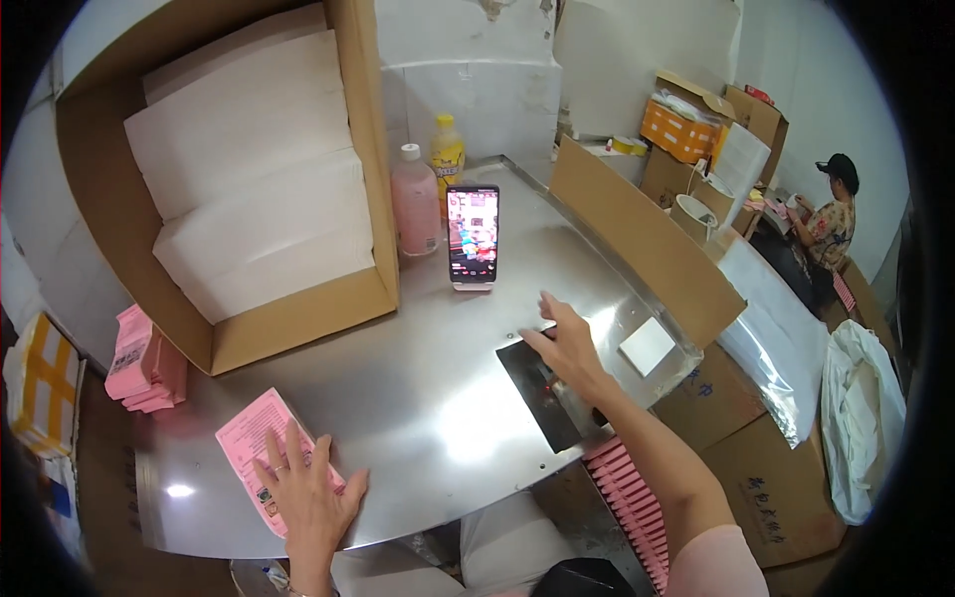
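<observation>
My left hand (306, 490) lies spread, palm down, on a pink printed packet (249, 436) near the front left of a metal table (398, 398). Nothing shows between its fingers. My right hand (569, 343) is over the far end of a dark rectangular opening (524, 383) in the tabletop, fingers apart, with no object visible in it. Part of that opening is hidden under my right wrist and forearm. A white square stack (647, 346) sits just right of this hand.
A cardboard box (298, 333) of white sheets stands back left, beside stacked pink packets (144, 363). A phone (474, 234), pink bottle (415, 204) and yellow bottle (448, 154) stand behind. Pink packets (632, 507) fill the space below right. Another person (831, 224) sits far right.
</observation>
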